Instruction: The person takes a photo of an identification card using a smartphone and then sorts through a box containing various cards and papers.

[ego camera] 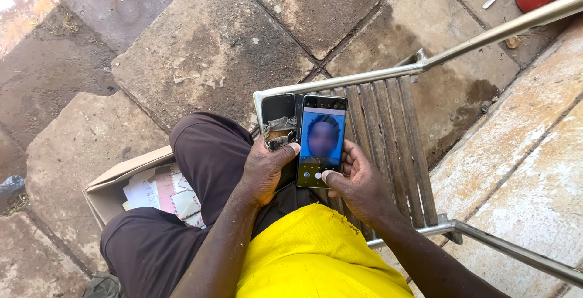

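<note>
Outdoor stone paving (pixel 206 49), we sit on slatted metal bench (pixel 388 128). Left hand (pixel 264 170) and right hand (pixel 358 182) both grip black rectangular smartphone (pixel 322 140) above lap; camera screen live, right thumb on shutter button. Second dark phone (pixel 278 116) just beside. Cardboard box of envelopes (pixel 158 191) under knee.

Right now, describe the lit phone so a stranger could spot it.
Find the slatted bench beside the person's lap. Over its near end, both hands hold a phone, left hand and right hand at its sides. Its screen glows blue; the phone beside it is dark.
</note>
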